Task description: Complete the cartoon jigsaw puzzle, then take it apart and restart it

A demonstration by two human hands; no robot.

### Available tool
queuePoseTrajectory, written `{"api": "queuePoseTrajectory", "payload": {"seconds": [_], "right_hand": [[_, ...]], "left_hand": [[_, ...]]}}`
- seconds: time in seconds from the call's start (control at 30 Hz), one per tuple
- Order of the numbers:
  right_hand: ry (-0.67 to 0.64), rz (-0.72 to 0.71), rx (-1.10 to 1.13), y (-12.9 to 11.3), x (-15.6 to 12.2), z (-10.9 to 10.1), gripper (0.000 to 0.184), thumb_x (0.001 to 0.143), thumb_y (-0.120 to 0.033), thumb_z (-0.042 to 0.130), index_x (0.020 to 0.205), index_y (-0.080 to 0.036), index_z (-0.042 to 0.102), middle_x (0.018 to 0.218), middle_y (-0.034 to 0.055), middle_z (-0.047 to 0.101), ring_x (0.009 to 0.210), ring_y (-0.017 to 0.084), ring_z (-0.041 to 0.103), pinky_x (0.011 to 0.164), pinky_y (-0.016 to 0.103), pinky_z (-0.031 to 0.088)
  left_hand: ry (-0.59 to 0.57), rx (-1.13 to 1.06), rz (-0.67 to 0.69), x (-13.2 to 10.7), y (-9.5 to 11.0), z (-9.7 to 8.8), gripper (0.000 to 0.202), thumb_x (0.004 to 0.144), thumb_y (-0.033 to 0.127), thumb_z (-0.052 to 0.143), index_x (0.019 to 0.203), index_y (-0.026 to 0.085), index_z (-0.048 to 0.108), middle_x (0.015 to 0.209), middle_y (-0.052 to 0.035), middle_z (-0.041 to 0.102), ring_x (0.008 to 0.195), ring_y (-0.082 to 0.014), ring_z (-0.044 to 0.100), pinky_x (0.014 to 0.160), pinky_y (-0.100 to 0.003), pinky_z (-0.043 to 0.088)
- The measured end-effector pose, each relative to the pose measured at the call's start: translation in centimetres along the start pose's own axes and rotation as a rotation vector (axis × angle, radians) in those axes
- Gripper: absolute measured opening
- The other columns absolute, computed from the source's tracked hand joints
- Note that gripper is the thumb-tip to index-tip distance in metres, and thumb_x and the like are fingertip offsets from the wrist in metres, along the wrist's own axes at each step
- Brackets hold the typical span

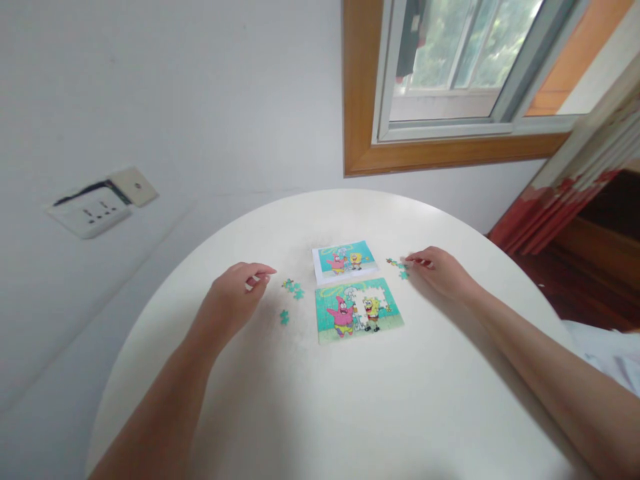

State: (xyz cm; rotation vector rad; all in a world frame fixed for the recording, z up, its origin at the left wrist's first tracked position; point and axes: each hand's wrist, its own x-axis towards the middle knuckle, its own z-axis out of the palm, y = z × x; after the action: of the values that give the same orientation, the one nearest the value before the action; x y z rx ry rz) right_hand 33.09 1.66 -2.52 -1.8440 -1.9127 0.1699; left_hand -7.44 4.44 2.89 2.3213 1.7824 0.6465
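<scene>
A jigsaw puzzle with a pink starfish and a yellow sponge figure lies flat on the white table. White gaps show in its upper right part. Directly behind it is a reference picture of the same scene. My left hand hovers left of several loose teal puzzle pieces, index finger and thumb apart, nothing between them. One separate puzzle piece lies nearer to me. On the other side, my right hand has its fingertips pinched at a puzzle piece in a second small group.
The round white table stands against a white wall with a socket. A wood-framed window is behind it. At right hang red and white curtains, and a white cloth is beside the table.
</scene>
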Motion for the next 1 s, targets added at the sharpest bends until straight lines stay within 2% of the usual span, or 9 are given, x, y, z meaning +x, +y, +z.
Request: {"api": "queuePoseTrajectory", "payload": {"seconds": [0.17,0.27,0.37,0.47,0.53,0.6,0.8,0.9,1.0], "right_hand": [[-0.004,-0.022,0.01,0.0,0.0,0.3,0.028,0.083,-0.031,0.054,0.099,-0.022,0.074,0.092,0.0087,0.069,0.074,0.017,0.062,0.07,0.027,0.046],[-0.005,-0.04,0.007,0.3,-0.1,0.5,0.026,0.082,-0.032,0.056,0.098,-0.023,0.075,0.089,0.0074,0.068,0.074,0.017,0.061,0.071,0.026,0.046],[0.005,-0.049,-0.008,0.2,-0.3,0.5,0.025,0.082,-0.03,0.056,0.096,-0.022,0.075,0.09,0.0082,0.067,0.074,0.018,0.061,0.071,0.028,0.046],[0.08,-0.07,-0.05,-0.8,-0.4,0.1,0.027,0.084,-0.03,0.054,0.098,-0.019,0.074,0.093,0.0107,0.067,0.076,0.02,0.06,0.075,0.033,0.046],[0.126,-0.131,-0.075,-2.5,-0.6,-0.2,0.026,0.085,-0.028,0.053,0.099,-0.018,0.073,0.092,0.0114,0.067,0.082,0.023,0.059,0.078,0.036,0.045],[0.093,-0.228,-0.051,-5.2,-1.0,-0.3,0.025,0.085,-0.024,0.052,0.098,-0.02,0.073,0.092,0.0106,0.067,0.085,0.023,0.059,0.08,0.037,0.044],[-0.223,-0.558,0.08,-15.0,-1.6,1.4,0.024,0.084,-0.017,0.055,0.099,-0.022,0.072,0.096,0.0075,0.067,0.094,0.021,0.058,0.084,0.033,0.041],[-0.304,-0.591,0.112,-18.5,-1.0,3.1,0.024,0.084,-0.018,0.057,0.103,-0.021,0.071,0.096,0.0073,0.066,0.096,0.02,0.057,0.088,0.033,0.038],[-0.327,-0.569,0.065,-20.6,-0.4,4.7,0.026,0.084,-0.028,0.061,0.108,-0.022,0.07,0.1,0.0091,0.064,0.101,0.023,0.054,0.089,0.035,0.037]], "left_hand": [[-0.163,0.004,-0.049,-0.3,-0.7,0.2,0.037,0.074,0.036,0.042,0.093,0.017,0.068,0.088,-0.0064,0.067,0.077,-0.02,0.061,0.076,-0.031,0.048],[-0.279,0.004,-0.096,-0.7,-1.1,0.1,0.033,0.073,0.032,0.044,0.091,0.017,0.066,0.084,-0.0064,0.067,0.074,-0.0194,0.062,0.071,-0.031,0.049],[-0.336,-0.018,-0.075,-1.2,-1.1,-0.1,0.029,0.071,0.034,0.049,0.09,0.017,0.064,0.083,-0.0068,0.065,0.073,-0.0202,0.062,0.068,-0.031,0.049],[-0.371,-0.03,-0.053,-1.6,-0.9,-0.1,0.034,0.068,0.041,0.057,0.09,0.016,0.063,0.084,-0.0073,0.063,0.076,-0.0214,0.061,0.069,-0.032,0.05],[-0.389,-0.016,-0.038,-1.8,-0.8,0.1,0.038,0.065,0.043,0.061,0.092,0.017,0.063,0.086,-0.0065,0.061,0.078,-0.0217,0.061,0.07,-0.032,0.049],[-0.408,0.004,-0.018,-2.0,-0.6,0.2,0.037,0.064,0.041,0.064,0.092,0.017,0.063,0.088,-0.0058,0.06,0.08,-0.0216,0.061,0.071,-0.031,0.049],[-0.459,0.006,-0.003,-2.3,-0.3,0.4,0.029,0.068,0.033,0.064,0.093,0.018,0.062,0.091,-0.0048,0.059,0.078,-0.0198,0.06,0.07,-0.029,0.047],[-0.448,0.001,0.026,-2.5,-0.4,0.5,0.025,0.07,0.031,0.063,0.092,0.018,0.063,0.094,-0.0052,0.058,0.078,-0.0192,0.059,0.071,-0.029,0.047],[-0.427,0.007,0.053,-2.5,-0.6,0.6,0.024,0.07,0.027,0.064,0.092,0.019,0.063,0.095,-0.0057,0.058,0.08,-0.0194,0.059,0.074,-0.029,0.047]]}}
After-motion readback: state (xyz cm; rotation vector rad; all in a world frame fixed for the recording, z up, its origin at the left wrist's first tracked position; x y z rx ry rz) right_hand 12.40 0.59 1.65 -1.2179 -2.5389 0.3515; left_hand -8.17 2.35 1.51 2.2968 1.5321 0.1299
